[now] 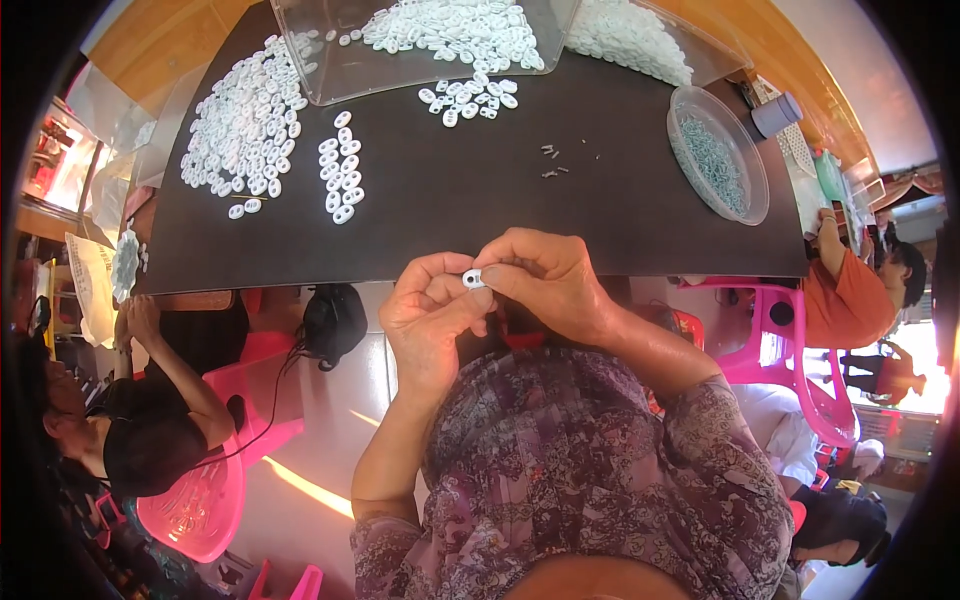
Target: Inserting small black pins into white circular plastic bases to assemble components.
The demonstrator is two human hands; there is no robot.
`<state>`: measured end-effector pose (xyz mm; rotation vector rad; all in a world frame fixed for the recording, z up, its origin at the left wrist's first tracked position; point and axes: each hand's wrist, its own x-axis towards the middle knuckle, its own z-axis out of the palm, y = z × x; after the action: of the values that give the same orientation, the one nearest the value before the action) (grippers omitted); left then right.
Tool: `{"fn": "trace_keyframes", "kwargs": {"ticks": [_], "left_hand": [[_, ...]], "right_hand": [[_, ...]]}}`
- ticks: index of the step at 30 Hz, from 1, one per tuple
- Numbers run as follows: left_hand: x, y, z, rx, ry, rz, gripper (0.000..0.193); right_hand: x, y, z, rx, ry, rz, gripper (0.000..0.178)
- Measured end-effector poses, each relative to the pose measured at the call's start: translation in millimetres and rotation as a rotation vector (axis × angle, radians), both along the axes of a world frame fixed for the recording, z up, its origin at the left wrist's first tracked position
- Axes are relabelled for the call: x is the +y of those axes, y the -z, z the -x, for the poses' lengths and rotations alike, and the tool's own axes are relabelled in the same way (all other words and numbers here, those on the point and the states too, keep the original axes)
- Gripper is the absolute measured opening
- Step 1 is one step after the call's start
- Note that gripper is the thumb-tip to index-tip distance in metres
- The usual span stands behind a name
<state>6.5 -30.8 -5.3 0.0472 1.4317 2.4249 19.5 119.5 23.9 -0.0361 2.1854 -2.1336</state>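
A small white oval plastic piece with two holes (473, 279) is held just off the near edge of the dark table (430, 215). My left hand (430, 315) grips it between thumb and fingers, palm turned up. From the other side my right hand (550, 285) pinches at the piece's right end, thumb and forefinger pressed together. Whether a smaller part sits in that pinch is hidden. Beyond my left hand, similar white pieces lie in a neat double column (340, 170). A few tiny grey pin-like parts (553, 173) lie scattered beyond my right hand.
A large pile of white pieces (240, 125) covers the table's left. Clear tray (440, 75) holds more, with a small heap (467, 100) before it. Round dish (762, 195) of tiny bluish parts stands right, beside a grey cylinder (776, 115). People sit both sides near pink chairs (215, 500).
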Motion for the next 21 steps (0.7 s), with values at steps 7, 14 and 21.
{"fn": "trace_keyframes", "kwargs": {"ticks": [7, 14, 21], "left_hand": [[-3, 3, 0, 0.045, 0.017, -0.055, 0.026], [-2, -3, -1, 0.041, 0.011, -0.051, 0.026], [-4, 3, -2, 0.083, 0.023, -0.052, 0.027]], "right_hand": [[4, 0, -1, 0.047, -0.06, -0.032, 0.011], [10, -4, -1, 0.038, -0.095, -0.153, 0.015], [10, 3, -2, 0.107, -0.089, -0.12, 0.015]]}}
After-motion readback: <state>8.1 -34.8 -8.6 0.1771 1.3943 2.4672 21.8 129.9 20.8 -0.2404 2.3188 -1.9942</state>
